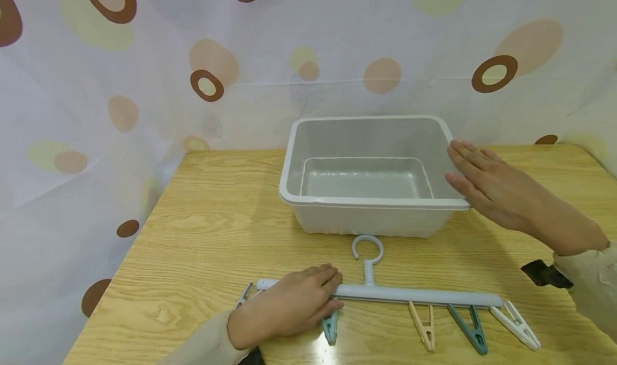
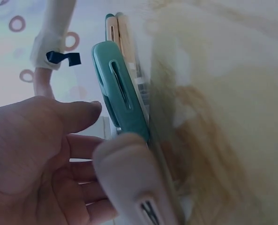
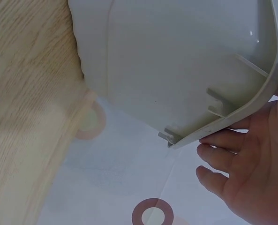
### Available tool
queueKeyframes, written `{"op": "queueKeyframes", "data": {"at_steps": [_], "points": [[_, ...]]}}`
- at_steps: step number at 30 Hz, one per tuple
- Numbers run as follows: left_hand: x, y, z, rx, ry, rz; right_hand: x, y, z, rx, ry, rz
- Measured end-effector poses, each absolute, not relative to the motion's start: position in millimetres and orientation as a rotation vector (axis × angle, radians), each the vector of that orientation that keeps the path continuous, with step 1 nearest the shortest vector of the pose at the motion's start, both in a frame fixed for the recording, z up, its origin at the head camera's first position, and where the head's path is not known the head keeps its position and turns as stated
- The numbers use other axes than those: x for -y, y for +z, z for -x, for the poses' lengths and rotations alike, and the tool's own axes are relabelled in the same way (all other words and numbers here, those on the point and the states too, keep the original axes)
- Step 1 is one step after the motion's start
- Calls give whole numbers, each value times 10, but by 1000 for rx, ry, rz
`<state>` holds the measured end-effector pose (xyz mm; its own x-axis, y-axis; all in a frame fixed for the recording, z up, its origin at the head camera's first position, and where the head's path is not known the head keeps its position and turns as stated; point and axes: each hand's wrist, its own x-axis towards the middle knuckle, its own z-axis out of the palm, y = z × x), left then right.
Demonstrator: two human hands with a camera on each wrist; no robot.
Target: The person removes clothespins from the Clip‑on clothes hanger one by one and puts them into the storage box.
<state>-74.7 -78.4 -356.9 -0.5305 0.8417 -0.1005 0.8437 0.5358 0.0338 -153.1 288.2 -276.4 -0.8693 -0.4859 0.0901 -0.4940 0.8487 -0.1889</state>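
A pale grey clip hanger (image 1: 419,294) lies on the wooden table, its hook (image 1: 367,247) pointing at the tub. My left hand (image 1: 291,303) rests across the left part of its bar, fingers extended and partly covering it. Beside the thumb hangs a teal clip (image 2: 122,91); a pale clip (image 2: 129,173) is closer to the left wrist camera. Behind the hanger stands a light grey plastic tub (image 1: 368,202), with nothing inside. My right hand (image 1: 501,188) lies along the tub's right rim with straight fingers, touching its outer edge in the right wrist view.
More clips hang from the bar's right half: a cream one (image 1: 424,327), a dark teal one (image 1: 471,330) and a white one (image 1: 517,326). A spotted curtain (image 1: 260,49) borders the wooden table (image 1: 207,226) at the back and left.
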Motion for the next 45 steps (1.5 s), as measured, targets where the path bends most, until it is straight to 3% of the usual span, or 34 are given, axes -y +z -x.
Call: {"op": "queueKeyframes", "data": {"at_steps": [23, 37, 45], "points": [[541, -3570, 736, -2809, -104, -1498, -2863, -2788, 1495, 2982, 371, -769], [545, -3557, 693, -2780, 116, -1377, -2858, -2781, 1510, 2991, 383, -776], [590, -3608, 647, -2783, 203, -1474, -2858, -2791, 1503, 2988, 386, -767]]}}
